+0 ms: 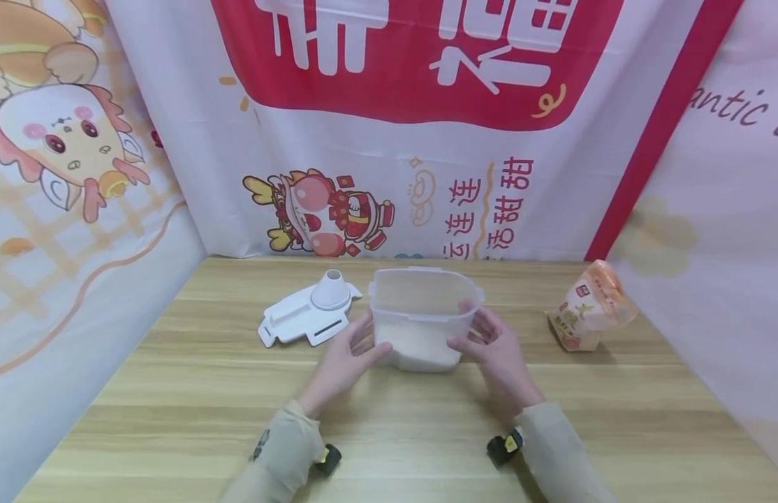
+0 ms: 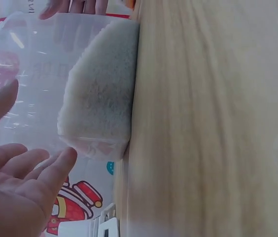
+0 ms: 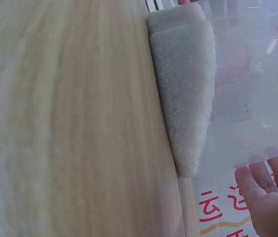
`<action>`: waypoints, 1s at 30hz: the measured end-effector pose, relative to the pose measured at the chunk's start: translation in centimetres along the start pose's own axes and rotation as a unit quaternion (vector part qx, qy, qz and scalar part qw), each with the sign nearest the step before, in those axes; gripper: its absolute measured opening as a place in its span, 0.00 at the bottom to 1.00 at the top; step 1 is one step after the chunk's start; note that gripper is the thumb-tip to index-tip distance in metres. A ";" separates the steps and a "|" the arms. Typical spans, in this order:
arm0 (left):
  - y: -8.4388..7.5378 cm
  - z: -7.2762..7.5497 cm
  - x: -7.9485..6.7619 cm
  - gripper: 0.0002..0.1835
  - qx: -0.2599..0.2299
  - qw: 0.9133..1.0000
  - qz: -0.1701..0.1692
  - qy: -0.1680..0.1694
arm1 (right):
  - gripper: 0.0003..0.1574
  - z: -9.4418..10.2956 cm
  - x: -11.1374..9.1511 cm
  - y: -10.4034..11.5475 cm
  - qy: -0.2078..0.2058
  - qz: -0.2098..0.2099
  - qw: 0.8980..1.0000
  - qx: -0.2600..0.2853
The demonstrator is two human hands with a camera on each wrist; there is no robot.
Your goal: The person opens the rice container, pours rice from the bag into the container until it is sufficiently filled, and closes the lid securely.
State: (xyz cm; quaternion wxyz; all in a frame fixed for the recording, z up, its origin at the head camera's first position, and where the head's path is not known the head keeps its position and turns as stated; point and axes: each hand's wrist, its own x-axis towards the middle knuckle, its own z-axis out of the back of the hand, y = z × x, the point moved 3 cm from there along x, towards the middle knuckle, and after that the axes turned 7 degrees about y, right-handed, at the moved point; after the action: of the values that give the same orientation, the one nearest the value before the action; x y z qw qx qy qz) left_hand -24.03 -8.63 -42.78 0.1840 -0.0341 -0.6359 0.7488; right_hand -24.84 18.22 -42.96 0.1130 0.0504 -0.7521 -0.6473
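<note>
A translucent plastic container (image 1: 420, 307), partly filled with white grains that look like rice (image 3: 183, 84), stands upright on the table. At its left side is my left hand (image 1: 350, 353); the thumb lies before the front wall and the fairly straight fingers (image 2: 55, 175) are along the side. My right hand (image 1: 492, 349) flanks the right side, thumb in front and loosely bent fingers (image 3: 257, 182) against the wall. How firmly either hand presses cannot be told. Left of the container lies a white lid (image 1: 301, 318) carrying a cone-shaped spout (image 1: 331, 290).
An orange-and-white pouch (image 1: 586, 307) stands at the right of the wooden table (image 1: 414, 440). Printed cloth hangs (image 1: 376, 154) close behind the table and along both sides.
</note>
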 end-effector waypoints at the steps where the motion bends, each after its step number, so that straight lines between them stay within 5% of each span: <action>1: 0.0 0.1 0.0 0.40 0.009 1.000 -0.002 -0.010 | 0.55 0.0 0.0 0.0 -0.001 -0.001 1.000 0.000; 9: -0.5 0.9 0.2 0.31 0.023 0.998 -0.003 -0.050 | 0.54 0.2 0.0 0.1 -0.010 -0.007 1.000 0.000; 22: -0.5 0.8 1.6 0.40 0.032 0.999 -0.004 -0.013 | 0.54 0.0 -0.1 0.2 -0.004 -0.006 1.000 -0.001; 30: -0.8 0.9 1.8 0.50 0.060 0.997 0.027 0.032 | 0.53 -0.1 -0.1 0.2 -0.008 -0.006 1.000 -0.006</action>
State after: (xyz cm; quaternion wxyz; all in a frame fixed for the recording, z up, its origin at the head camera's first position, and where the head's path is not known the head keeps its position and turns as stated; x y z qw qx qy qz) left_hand -25.75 -8.82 -41.51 0.1857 -0.0636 -0.5822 0.7890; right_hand -24.71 18.19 -42.73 0.1034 0.0486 -0.7487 -0.6530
